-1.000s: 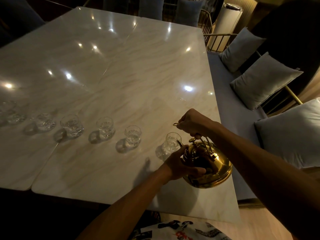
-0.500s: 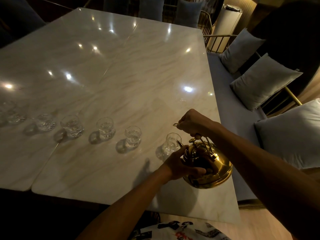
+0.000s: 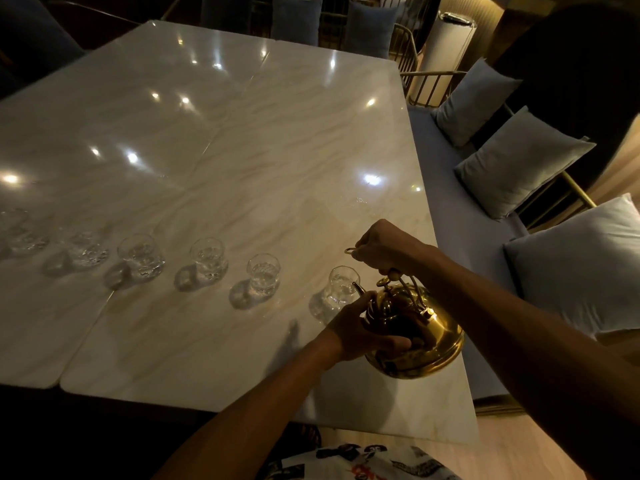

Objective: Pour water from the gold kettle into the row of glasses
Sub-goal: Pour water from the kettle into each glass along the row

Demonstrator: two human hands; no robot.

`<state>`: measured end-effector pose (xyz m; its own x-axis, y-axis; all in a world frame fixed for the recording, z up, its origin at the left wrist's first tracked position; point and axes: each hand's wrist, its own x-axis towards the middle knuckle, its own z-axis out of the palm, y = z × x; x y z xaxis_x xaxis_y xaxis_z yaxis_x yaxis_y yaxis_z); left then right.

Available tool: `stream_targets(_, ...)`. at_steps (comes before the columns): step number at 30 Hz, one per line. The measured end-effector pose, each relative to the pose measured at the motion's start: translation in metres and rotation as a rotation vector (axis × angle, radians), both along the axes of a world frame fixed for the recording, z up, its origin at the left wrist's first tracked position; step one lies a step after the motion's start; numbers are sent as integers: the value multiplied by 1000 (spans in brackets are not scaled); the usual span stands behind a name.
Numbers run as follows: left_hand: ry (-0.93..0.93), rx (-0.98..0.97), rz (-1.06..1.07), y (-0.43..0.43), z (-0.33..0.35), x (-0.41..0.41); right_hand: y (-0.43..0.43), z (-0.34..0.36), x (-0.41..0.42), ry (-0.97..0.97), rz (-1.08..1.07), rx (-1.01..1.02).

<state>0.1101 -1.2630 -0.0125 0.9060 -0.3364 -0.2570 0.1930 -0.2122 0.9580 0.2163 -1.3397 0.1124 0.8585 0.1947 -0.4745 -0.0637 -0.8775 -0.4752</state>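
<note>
The gold kettle is held above the marble table near its right front corner, tilted left. Its spout points at the rightmost glass. My right hand grips the kettle's handle from above. My left hand cups the kettle's left side below the spout. A row of several clear glasses runs to the left: one glass, another glass, a third glass, and fainter ones fading into the dark. I cannot tell if water is flowing.
A grey bench with pale cushions runs along the table's right edge, with gold metal railings behind. A seam divides the table top into two slabs. A white cylinder stands at the back right.
Almost nothing has moved. Both hands and the kettle hold the same tilted pose over the rightmost glass.
</note>
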Motion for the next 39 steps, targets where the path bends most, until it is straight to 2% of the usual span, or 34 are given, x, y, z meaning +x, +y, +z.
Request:
stream_targets(5, -3, -7, -40, -1, 5, -1, -6, 4, -10, -41, -7, 38)
stream_targets(10, -38, 88, -64, -11, 5, -3, -29, 7, -25, -142, -41, 148)
stream_targets(14, -82, 144, -55, -19, 7, -5, -55, 4, -40, -205, -150, 253)
stream_targets(20, -115, 200, -85, -36, 13, 3, -86, 1, -55, -314, -238, 303)
stream_targets(30, -132, 216, -263, -67, 20, 10, -116, 4, -50, -304, -264, 165)
stream_targets(33, -108, 164, -339, -73, 22, 12, -120, 4, -46, -257, -285, 132)
stream_targets(39, -90, 92, -358, -86, 18, 18, -124, 8, -33, -228, -249, 82)
